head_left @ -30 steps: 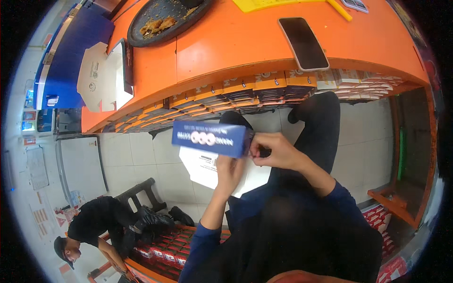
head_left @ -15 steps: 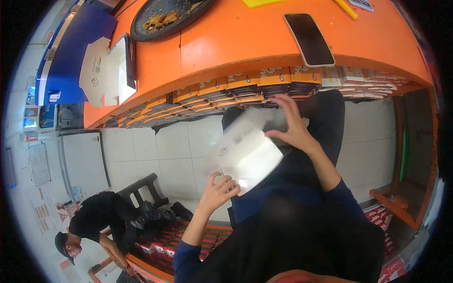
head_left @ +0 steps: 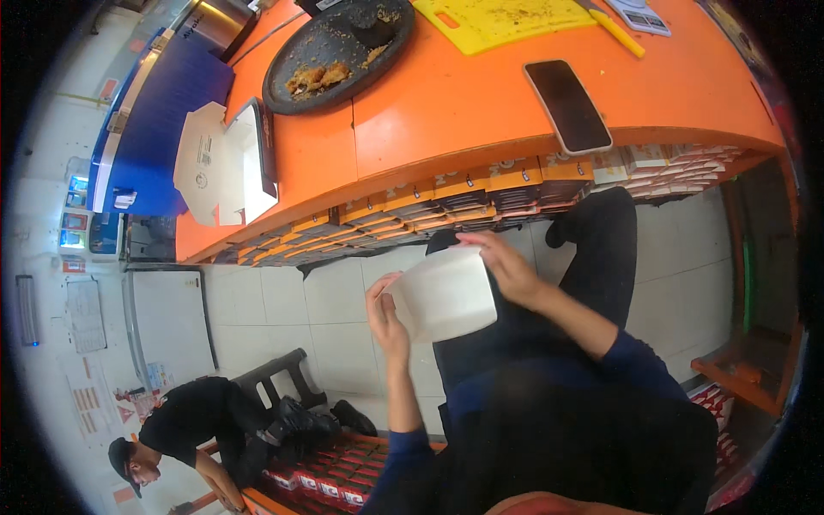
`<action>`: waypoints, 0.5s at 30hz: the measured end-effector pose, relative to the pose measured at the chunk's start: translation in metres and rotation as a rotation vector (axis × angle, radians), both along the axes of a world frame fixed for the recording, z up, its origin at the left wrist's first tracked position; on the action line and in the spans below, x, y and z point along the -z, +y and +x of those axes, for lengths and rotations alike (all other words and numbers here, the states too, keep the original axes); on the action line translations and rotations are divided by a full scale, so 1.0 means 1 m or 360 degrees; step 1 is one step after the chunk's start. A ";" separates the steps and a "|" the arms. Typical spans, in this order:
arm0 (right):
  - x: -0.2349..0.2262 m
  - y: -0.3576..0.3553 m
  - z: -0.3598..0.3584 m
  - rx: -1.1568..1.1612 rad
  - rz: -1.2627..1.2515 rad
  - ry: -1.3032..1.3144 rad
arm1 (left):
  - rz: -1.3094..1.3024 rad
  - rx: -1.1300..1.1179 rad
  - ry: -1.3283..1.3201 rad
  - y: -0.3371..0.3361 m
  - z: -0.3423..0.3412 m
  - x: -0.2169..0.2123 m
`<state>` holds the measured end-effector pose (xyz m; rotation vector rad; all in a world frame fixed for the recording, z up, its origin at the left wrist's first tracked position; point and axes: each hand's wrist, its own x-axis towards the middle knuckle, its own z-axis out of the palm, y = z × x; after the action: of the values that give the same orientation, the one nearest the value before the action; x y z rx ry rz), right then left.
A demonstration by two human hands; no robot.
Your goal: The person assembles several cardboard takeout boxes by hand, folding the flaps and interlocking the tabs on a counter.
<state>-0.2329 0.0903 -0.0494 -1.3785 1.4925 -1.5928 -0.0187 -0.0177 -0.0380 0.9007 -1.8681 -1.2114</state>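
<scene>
I hold a white cardboard box [head_left: 446, 294] in front of my body, below the edge of the orange counter [head_left: 446, 129]. My left hand [head_left: 384, 313] grips its left side with the fingers curled on the edge. My right hand [head_left: 508, 266] rests on its upper right corner, fingers spread over the top. The box shows a plain white face toward me. Under the counter edge, a shelf holds several flat orange and white folded boxes [head_left: 446, 199].
On the counter lie a black phone [head_left: 567, 105], a dark round tray with food scraps [head_left: 335, 51], a yellow cutting board [head_left: 506, 17] and an open white box [head_left: 225, 163]. A person in black [head_left: 202, 425] crouches at lower left beside packed boxes [head_left: 318, 481].
The blue side of the box was facing me; I have turned it so a white face shows. My left hand came back up onto the box's left side.
</scene>
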 end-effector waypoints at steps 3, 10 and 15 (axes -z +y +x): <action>0.010 -0.011 0.054 0.0552 -0.0437 -0.0048 | -0.0158 -0.0547 0.0392 0.041 -0.030 0.012; -0.015 -0.011 0.027 0.0356 0.0118 -0.0056 | -0.0194 -0.0308 -0.0221 0.002 0.007 -0.015; 0.028 0.025 0.004 0.0074 0.0799 0.0136 | -0.0098 0.0156 -0.1007 0.006 0.037 -0.014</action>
<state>-0.2290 0.1150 -0.0772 -1.1358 1.8281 -1.0849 0.0184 -0.0115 -0.0241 1.2731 -2.4503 -0.9812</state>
